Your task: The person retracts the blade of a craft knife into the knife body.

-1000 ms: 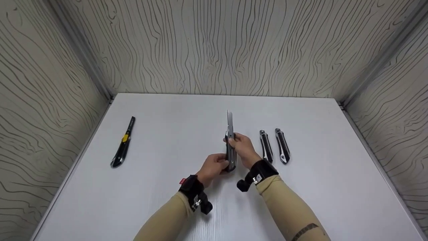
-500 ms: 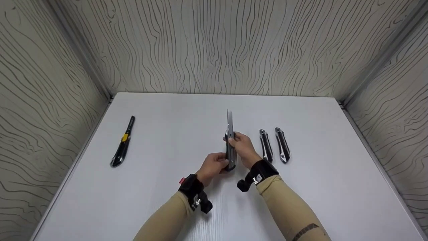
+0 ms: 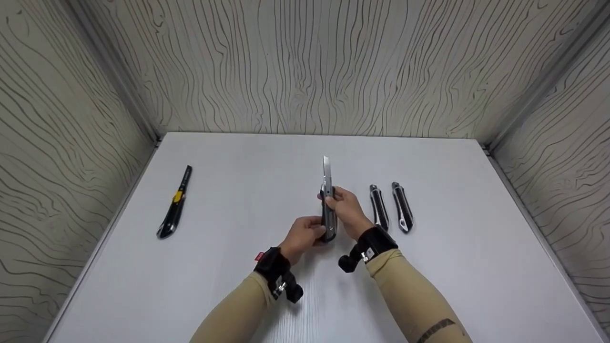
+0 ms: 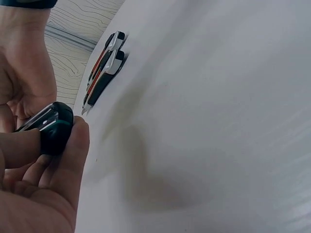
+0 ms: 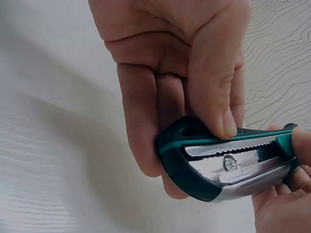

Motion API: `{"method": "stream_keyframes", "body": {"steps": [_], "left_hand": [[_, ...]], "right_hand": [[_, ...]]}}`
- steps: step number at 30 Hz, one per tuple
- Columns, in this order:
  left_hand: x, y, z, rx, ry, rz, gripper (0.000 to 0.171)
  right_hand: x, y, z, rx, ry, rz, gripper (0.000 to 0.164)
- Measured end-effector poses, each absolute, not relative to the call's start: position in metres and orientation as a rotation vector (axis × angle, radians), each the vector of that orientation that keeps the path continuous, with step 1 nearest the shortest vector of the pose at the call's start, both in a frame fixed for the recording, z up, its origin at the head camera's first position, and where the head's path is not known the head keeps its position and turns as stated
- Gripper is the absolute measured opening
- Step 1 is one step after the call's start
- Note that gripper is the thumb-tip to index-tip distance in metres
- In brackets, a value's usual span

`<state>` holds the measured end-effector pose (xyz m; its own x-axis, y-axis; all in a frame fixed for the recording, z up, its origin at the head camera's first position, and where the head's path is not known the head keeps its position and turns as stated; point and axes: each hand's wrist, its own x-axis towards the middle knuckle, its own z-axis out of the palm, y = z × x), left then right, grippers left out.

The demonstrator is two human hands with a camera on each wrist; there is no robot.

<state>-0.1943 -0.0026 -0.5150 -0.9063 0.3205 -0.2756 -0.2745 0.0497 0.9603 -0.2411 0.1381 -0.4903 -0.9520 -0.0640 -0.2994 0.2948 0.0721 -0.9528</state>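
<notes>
Over the middle of the table, both hands hold a utility knife (image 3: 329,220) with a dark green and silver body. Its bare blade (image 3: 327,167) points away from the person. My left hand (image 3: 301,237) grips the rear end between thumb and fingers; the left wrist view shows the rounded dark butt (image 4: 59,128) there. Further forward, my right hand (image 3: 349,210) pinches the body near the front. In the right wrist view its thumb (image 5: 302,144) lies against the green slider (image 5: 284,144), beside the toothed slot. A screw (image 5: 230,163) shows within the slot.
A black utility knife with a yellow slider (image 3: 178,196) lies on the white table (image 3: 238,181) at the left. Right of the hands lie two matching silver and dark utility knives, a nearer one (image 3: 380,209) and an outer one (image 3: 403,209). Wood-patterned walls (image 3: 305,66) enclose the table.
The held knife has turned slightly, so its blade now shows as one strip with a slanted tip. Both hands keep nearly the same places, and the lying knives have not moved.
</notes>
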Motion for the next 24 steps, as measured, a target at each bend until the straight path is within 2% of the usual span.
{"method": "stream_keyframes", "body": {"steps": [14, 24], "left_hand": [[-0.194, -0.008, -0.511, 0.072, 1.924, 1.933, 0.034], [-0.196, -0.013, -0.512, 0.040, 1.881, 1.946, 0.034]], "right_hand": [[-0.242, 0.145, -0.491, 0.036, 1.996, -1.977, 0.044], [-0.242, 0.140, -0.493, 0.115, 2.044, -1.990, 0.039]]}}
